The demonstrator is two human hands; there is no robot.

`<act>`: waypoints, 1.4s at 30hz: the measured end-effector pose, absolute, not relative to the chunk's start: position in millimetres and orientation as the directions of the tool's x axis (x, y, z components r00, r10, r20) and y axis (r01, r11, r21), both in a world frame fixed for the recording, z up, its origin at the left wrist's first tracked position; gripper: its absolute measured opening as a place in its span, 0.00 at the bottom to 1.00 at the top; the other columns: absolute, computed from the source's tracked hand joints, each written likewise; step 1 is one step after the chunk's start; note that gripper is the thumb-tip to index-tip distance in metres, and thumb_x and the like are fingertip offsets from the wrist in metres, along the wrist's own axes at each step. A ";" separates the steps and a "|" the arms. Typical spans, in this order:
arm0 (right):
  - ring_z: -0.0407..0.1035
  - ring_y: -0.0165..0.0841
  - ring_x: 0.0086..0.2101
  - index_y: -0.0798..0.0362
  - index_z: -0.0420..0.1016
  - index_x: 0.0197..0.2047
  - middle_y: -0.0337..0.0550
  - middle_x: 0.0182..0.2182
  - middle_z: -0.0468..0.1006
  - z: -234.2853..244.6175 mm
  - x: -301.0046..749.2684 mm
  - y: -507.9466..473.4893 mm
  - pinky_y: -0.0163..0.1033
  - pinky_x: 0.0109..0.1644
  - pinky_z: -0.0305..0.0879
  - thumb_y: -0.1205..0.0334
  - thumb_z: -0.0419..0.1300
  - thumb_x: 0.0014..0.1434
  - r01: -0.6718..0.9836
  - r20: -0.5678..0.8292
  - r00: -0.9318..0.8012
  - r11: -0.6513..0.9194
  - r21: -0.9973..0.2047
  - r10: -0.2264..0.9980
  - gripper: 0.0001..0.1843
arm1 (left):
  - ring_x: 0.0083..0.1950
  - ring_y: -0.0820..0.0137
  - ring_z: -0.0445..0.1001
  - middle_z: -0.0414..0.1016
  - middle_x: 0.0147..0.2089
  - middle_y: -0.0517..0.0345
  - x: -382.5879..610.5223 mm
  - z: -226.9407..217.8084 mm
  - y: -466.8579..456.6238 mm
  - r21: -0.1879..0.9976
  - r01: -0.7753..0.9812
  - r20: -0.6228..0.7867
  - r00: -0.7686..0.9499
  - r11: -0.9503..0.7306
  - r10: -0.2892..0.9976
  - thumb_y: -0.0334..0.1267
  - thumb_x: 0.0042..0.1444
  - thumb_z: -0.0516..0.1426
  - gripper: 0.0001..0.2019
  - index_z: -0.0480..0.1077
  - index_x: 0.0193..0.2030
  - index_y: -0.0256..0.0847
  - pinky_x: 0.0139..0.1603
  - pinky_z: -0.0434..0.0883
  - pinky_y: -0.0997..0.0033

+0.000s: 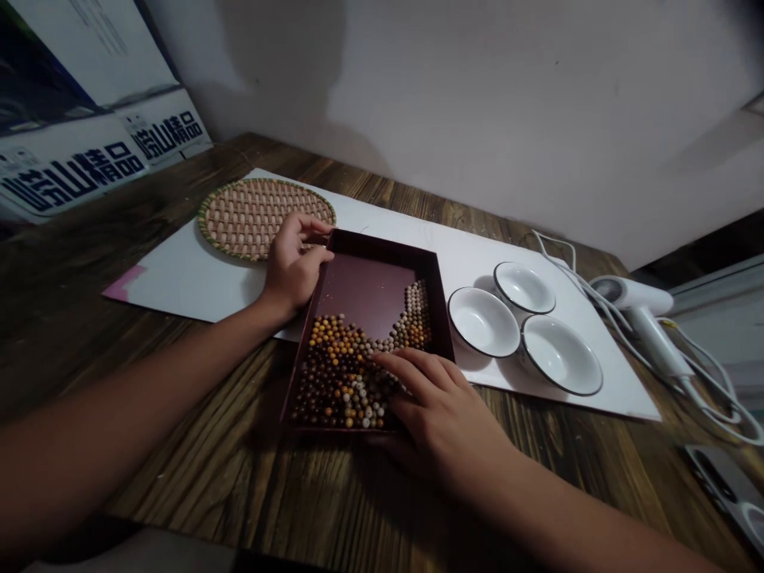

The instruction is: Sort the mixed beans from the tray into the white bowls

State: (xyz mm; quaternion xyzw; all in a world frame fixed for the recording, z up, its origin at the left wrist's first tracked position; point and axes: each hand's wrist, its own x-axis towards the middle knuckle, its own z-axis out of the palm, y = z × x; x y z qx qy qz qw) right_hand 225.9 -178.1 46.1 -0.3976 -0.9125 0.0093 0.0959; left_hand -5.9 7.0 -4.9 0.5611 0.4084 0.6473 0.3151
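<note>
Head view: left hand curled, fingers bent against the upper-left corner of a shallow maroon tray, no clear pinch. Right hand spread, palm down, fingertips resting on glossy round beads in brown, ochre and cream, heaped across the tray's lower half. Tray sits mid-frame on a dark wood-grain table, partly over a white board. Upper left of the frame, a woven round trivet on the board. Right of the tray, three white bowls with dark rims, then a white hair dryer with its cord.
</note>
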 end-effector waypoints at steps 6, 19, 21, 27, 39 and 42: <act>0.70 0.42 0.61 0.51 0.85 0.40 0.41 0.63 0.78 58.3 225.8 -175.4 0.51 0.64 0.69 0.46 0.65 0.67 0.702 0.187 -0.683 0.705 -0.096 0.706 0.17 | 0.49 0.62 0.79 0.79 0.43 0.56 -5.7 -7.5 10.4 0.910 -0.007 0.406 -0.188 -0.415 0.894 0.33 0.44 0.62 0.15 0.65 0.39 0.46 0.53 0.74 0.60; 0.71 0.43 0.59 0.51 0.84 0.35 0.42 0.60 0.80 107.3 228.8 -159.6 0.53 0.64 0.67 0.45 0.64 0.68 0.670 0.146 -0.716 0.730 -0.134 0.683 0.19 | 0.44 0.62 0.79 0.80 0.40 0.57 -10.2 -9.1 14.6 0.956 -0.015 0.284 -0.203 -0.293 0.937 0.34 0.42 0.62 0.16 0.66 0.40 0.46 0.45 0.73 0.63; 0.72 0.43 0.58 0.50 0.84 0.35 0.42 0.58 0.81 109.7 227.9 -158.4 0.53 0.63 0.67 0.45 0.63 0.69 0.665 0.131 -0.721 0.732 -0.145 0.681 0.19 | 0.45 0.62 0.79 0.81 0.40 0.57 -10.4 -9.5 15.3 0.960 -0.025 0.268 -0.202 -0.278 0.942 0.34 0.41 0.62 0.17 0.66 0.40 0.46 0.46 0.73 0.62; 0.73 0.40 0.55 0.51 0.84 0.37 0.42 0.56 0.82 104.8 226.4 -159.0 0.50 0.60 0.68 0.46 0.63 0.69 0.653 0.119 -0.722 0.728 -0.208 0.681 0.18 | 0.45 0.61 0.80 0.80 0.39 0.57 -9.3 -8.8 14.8 0.953 -0.030 0.290 -0.203 -0.302 0.935 0.34 0.40 0.61 0.16 0.66 0.39 0.46 0.48 0.74 0.59; 0.69 0.32 0.31 0.54 0.76 0.31 0.40 0.29 0.78 81.5 235.4 -159.8 0.41 0.42 0.61 0.41 0.55 0.73 0.611 0.323 -0.680 0.752 -0.246 0.658 0.28 | 0.45 0.61 0.79 0.80 0.39 0.57 -8.4 -6.1 14.3 0.964 -0.058 0.241 -0.216 -0.259 0.946 0.34 0.40 0.62 0.16 0.66 0.38 0.45 0.49 0.73 0.60; 0.67 0.29 0.27 0.53 0.73 0.29 0.36 0.25 0.75 77.9 236.2 -159.8 0.40 0.37 0.58 0.40 0.56 0.72 0.596 0.365 -0.676 0.766 -0.240 0.640 0.28 | 0.45 0.61 0.79 0.80 0.40 0.57 -8.1 -5.7 14.3 0.966 -0.062 0.232 -0.217 -0.250 0.948 0.34 0.40 0.62 0.16 0.66 0.38 0.45 0.48 0.73 0.61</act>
